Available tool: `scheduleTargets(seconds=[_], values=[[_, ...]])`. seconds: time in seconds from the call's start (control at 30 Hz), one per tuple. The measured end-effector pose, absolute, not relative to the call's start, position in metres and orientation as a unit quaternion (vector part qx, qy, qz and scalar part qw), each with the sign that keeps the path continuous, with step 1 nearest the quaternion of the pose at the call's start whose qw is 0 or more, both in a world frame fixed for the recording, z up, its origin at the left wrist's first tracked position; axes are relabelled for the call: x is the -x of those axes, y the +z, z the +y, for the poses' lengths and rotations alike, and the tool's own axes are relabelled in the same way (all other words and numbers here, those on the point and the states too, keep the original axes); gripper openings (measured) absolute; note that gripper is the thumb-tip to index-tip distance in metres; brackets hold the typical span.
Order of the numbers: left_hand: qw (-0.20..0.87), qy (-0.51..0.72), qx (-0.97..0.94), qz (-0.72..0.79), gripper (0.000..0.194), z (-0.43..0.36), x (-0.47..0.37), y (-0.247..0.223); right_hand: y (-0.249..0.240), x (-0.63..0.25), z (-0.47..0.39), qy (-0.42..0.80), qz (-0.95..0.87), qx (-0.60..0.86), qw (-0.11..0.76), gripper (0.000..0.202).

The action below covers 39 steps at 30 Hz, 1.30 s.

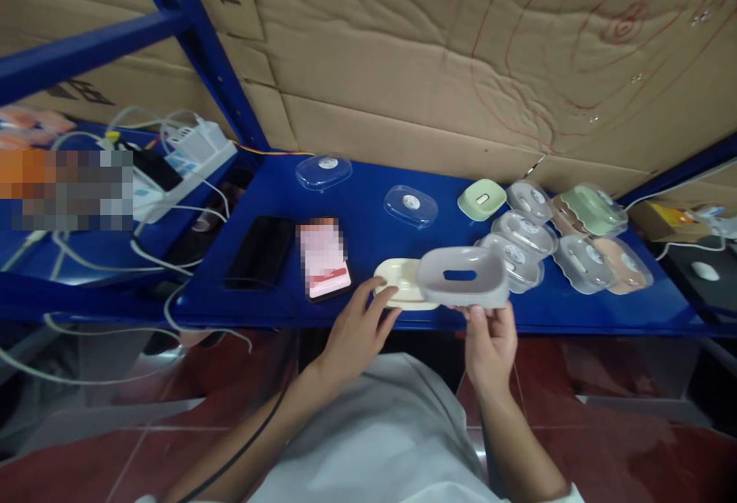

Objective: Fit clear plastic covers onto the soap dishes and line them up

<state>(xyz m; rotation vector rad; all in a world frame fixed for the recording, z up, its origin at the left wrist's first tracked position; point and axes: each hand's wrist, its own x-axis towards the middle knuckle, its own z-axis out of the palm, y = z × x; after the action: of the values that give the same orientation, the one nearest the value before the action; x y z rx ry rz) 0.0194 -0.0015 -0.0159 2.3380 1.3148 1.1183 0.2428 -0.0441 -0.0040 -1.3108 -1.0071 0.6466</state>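
My right hand (489,338) grips the near right edge of a pale grey oval soap dish (429,284) with an oblong hole in its middle, held tilted above the front of the blue shelf. Partly behind it, a cream soap dish (397,297) rests near the shelf's front edge. Over the cream dish's left end, my left hand (358,328) has its fingers spread; whether the fingertips touch the dish I cannot tell. Two clear plastic lids with round stickers, a left lid (314,174) and a middle lid (397,207), lie farther back. A green soap dish (469,207) sits right of them.
Several lidded soap dishes (581,257) are grouped at the shelf's right. A lit phone (325,253) and a dark phone-like slab (260,253) lie on the left. White cables and a power strip (199,173) are beyond the blue post. Cardboard (374,50) walls the back.
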Motion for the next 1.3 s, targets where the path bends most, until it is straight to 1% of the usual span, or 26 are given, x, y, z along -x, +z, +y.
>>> scheduleTargets(seconds=[0.07, 0.1, 0.17, 0.2, 0.27, 0.37, 0.4, 0.43, 0.47, 0.5, 0.57, 0.67, 0.8, 0.93, 1.03, 1.1, 1.13, 1.2, 1.23, 1.27, 1.3], values=[[0.108, 0.378, -0.797, 0.458, 0.044, -0.002, -0.019, -0.016, -0.002, -0.236, -0.04, 0.355, -0.455, 0.561, 0.593, 0.021], [0.099, 0.37, -0.804, 0.454, 0.049, -0.002, -0.018, -0.015, 0.0, -0.235, -0.038, 0.387, -0.468, 0.557, 0.567, 0.021], [0.076, 0.351, -0.824, 0.438, 0.05, -0.001, -0.018, -0.013, 0.006, -0.238, -0.038, 0.431, -0.501, 0.558, 0.502, 0.025], [0.068, 0.341, -0.831, 0.433, 0.05, -0.001, -0.018, -0.012, 0.008, -0.243, -0.039, 0.435, -0.518, 0.57, 0.467, 0.029], [0.061, 0.332, -0.835, 0.435, 0.048, -0.001, -0.018, -0.01, 0.014, -0.253, -0.042, 0.376, -0.548, 0.62, 0.416, 0.036], [0.051, 0.337, -0.831, 0.44, 0.046, -0.001, -0.019, -0.01, 0.019, -0.267, -0.045, 0.169, -0.581, 0.681, 0.413, 0.029], [0.047, 0.34, -0.83, 0.439, 0.046, -0.001, -0.019, -0.01, 0.02, -0.269, -0.043, 0.112, -0.609, 0.669, 0.41, 0.035], [0.045, 0.342, -0.83, 0.438, 0.046, -0.001, -0.019, -0.011, 0.02, -0.27, -0.041, 0.075, -0.65, 0.644, 0.395, 0.047], [0.045, 0.345, -0.829, 0.437, 0.047, -0.001, -0.019, -0.012, 0.019, -0.271, -0.037, 0.06, -0.698, 0.611, 0.367, 0.058], [0.046, 0.349, -0.828, 0.438, 0.048, -0.001, -0.019, -0.013, 0.018, -0.271, -0.033, 0.057, -0.743, 0.578, 0.333, 0.064], [0.051, 0.355, -0.823, 0.44, 0.049, 0.0, -0.018, -0.014, 0.013, -0.271, -0.026, 0.061, -0.793, 0.536, 0.282, 0.061], [0.058, 0.351, -0.823, 0.442, 0.046, 0.001, -0.017, -0.013, 0.002, -0.27, -0.02, 0.057, -0.794, 0.534, 0.286, 0.054], [0.055, 0.331, -0.83, 0.445, 0.036, 0.001, -0.017, -0.013, -0.002, -0.273, -0.023, 0.056, -0.795, 0.53, 0.288, 0.045], [0.044, 0.323, -0.832, 0.449, 0.036, 0.0, -0.019, -0.015, 0.02, -0.276, -0.011, 0.083, -0.826, 0.497, 0.252, 0.038], [0.04, 0.323, -0.833, 0.448, 0.034, 0.001, -0.02, -0.015, 0.037, -0.272, 0.028, 0.085, -0.819, 0.495, 0.277, 0.035], [0.038, 0.323, -0.834, 0.446, 0.034, 0.001, -0.02, -0.015, 0.04, -0.264, 0.071, 0.071, -0.798, 0.52, 0.296, 0.04], [0.037, 0.323, -0.834, 0.446, 0.033, 0.001, -0.02, -0.014, 0.038, -0.26, 0.094, 0.067, -0.787, 0.54, 0.29, 0.047], [0.039, 0.322, -0.834, 0.446, 0.033, 0.001, -0.02, -0.014, 0.03, -0.25, 0.138, 0.076, -0.772, 0.576, 0.256, 0.072], [0.044, 0.322, -0.834, 0.446, 0.033, 0.001, -0.02, -0.014, 0.026, -0.246, 0.156, 0.085, -0.768, 0.587, 0.242, 0.08], [0.05, 0.322, -0.833, 0.447, 0.035, 0.001, -0.02, -0.014, 0.023, -0.243, 0.17, 0.095, -0.767, 0.59, 0.235, 0.083], [0.059, 0.324, -0.83, 0.449, 0.038, 0.001, -0.02, -0.014, 0.022, -0.242, 0.178, 0.103, -0.768, 0.587, 0.236, 0.079]])
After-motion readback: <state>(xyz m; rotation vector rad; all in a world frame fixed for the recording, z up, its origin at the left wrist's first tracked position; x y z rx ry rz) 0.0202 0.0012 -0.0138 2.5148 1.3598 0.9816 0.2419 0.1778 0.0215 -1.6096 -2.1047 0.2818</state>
